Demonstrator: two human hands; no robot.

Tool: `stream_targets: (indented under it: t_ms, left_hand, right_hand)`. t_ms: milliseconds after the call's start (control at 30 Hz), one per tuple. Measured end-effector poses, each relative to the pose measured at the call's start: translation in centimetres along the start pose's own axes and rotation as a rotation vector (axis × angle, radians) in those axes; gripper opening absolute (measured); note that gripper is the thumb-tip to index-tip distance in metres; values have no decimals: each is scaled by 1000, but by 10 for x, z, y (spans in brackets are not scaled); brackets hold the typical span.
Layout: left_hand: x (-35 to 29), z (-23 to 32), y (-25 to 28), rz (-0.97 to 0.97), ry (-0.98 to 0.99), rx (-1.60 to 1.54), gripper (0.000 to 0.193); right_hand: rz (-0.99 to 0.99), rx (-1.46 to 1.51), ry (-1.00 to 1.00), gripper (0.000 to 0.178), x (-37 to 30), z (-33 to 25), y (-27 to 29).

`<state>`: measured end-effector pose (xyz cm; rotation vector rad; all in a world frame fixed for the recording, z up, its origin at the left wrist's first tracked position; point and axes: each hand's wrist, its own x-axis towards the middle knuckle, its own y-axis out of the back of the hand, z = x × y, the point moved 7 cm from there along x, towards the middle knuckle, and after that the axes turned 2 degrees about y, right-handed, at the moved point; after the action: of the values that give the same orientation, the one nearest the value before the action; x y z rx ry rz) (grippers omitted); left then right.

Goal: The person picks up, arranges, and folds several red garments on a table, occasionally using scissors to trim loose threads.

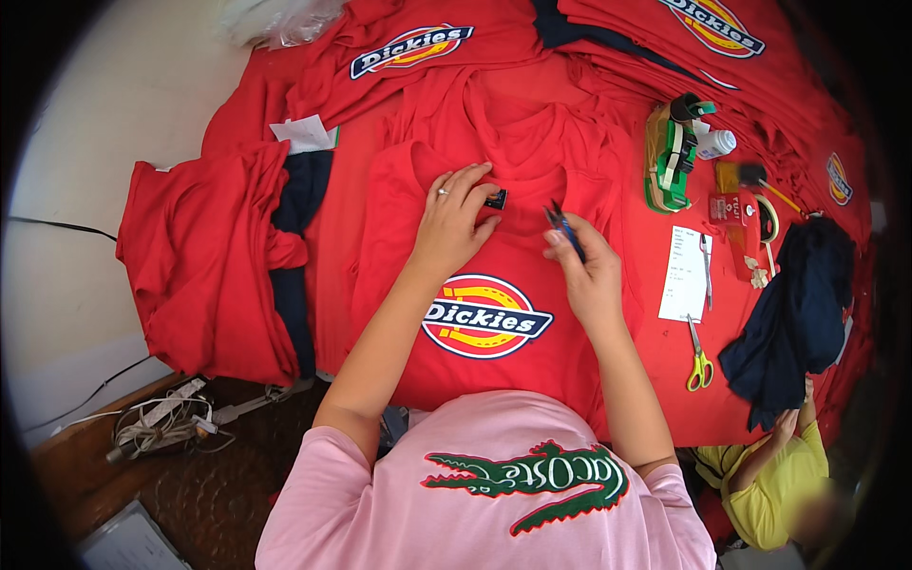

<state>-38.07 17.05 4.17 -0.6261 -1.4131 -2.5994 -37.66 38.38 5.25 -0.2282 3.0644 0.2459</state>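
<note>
A red T-shirt [408, 247] with a round yellow, white and navy printed badge [486, 316] lies flat in front of me, its neckline away from me. My left hand [456, 217] lies on it near the collar, fingers stretched and thumb apart. A small black neck label [495, 199] shows beside its fingertips; whether they touch it I cannot tell. To the right, my right hand [594, 266] holds blue-handled thread snips [564, 228] above the shirt, dark blades pointing toward the collar. The snips' blades are apart from the label.
Folded red shirts [684, 57] are stacked at the back; another red pile [204, 256] lies left. On the right are a green tape dispenser [671, 157], a paper slip [680, 275], yellow-handled scissors [699, 366] and navy cloth [793, 313]. A person in yellow [779, 484] sits lower right.
</note>
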Motion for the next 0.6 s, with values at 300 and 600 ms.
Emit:
stream_targets:
  t_ms: [300, 600]
  left_hand:
    - [75, -62, 27, 268, 195, -197, 8]
    - [16, -111, 69, 372, 532, -557, 14]
  right_hand:
    - [113, 148, -10, 32, 19, 54, 27]
    - [409, -452, -8, 33, -40, 81, 178]
